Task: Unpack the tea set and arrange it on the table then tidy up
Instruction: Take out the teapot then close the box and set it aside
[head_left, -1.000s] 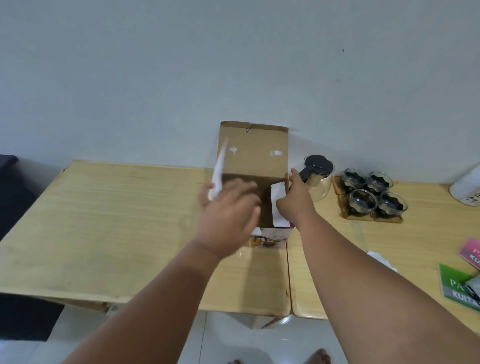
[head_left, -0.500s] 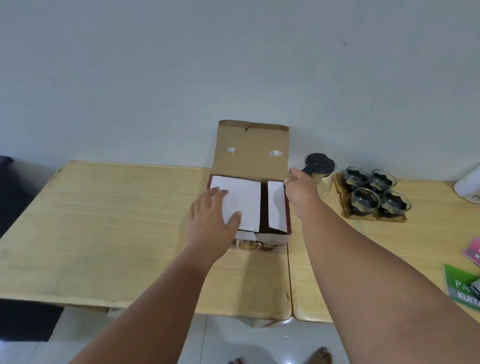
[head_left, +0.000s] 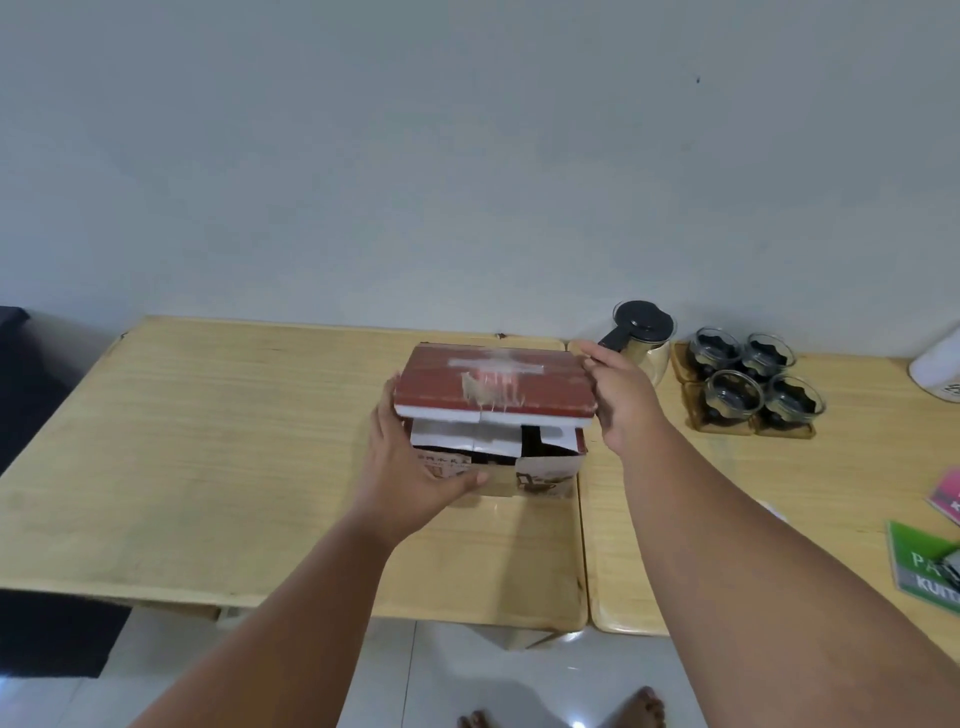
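A red cardboard tea-set box (head_left: 545, 467) stands on the wooden table (head_left: 208, 441), its red lid (head_left: 493, 387) folded down and blurred, a gap still showing above the white inner flaps. My left hand (head_left: 410, 473) grips the box's left front side. My right hand (head_left: 623, 400) rests against the lid's right edge. To the right stand a glass teapot (head_left: 641, 338) with a black lid and several glass cups (head_left: 753, 382) on amber coasters.
A second table (head_left: 727, 519) joins the first at the box's right. A green booklet (head_left: 924, 566) and a pink card (head_left: 948, 496) lie at the far right, a white container (head_left: 937, 364) behind them. My bare feet show on the tiled floor below.
The white inner flaps were folded down over the box, then the brown lid swung forward from upright to nearly shut. My left hand moved from the flaps to the box's front side.
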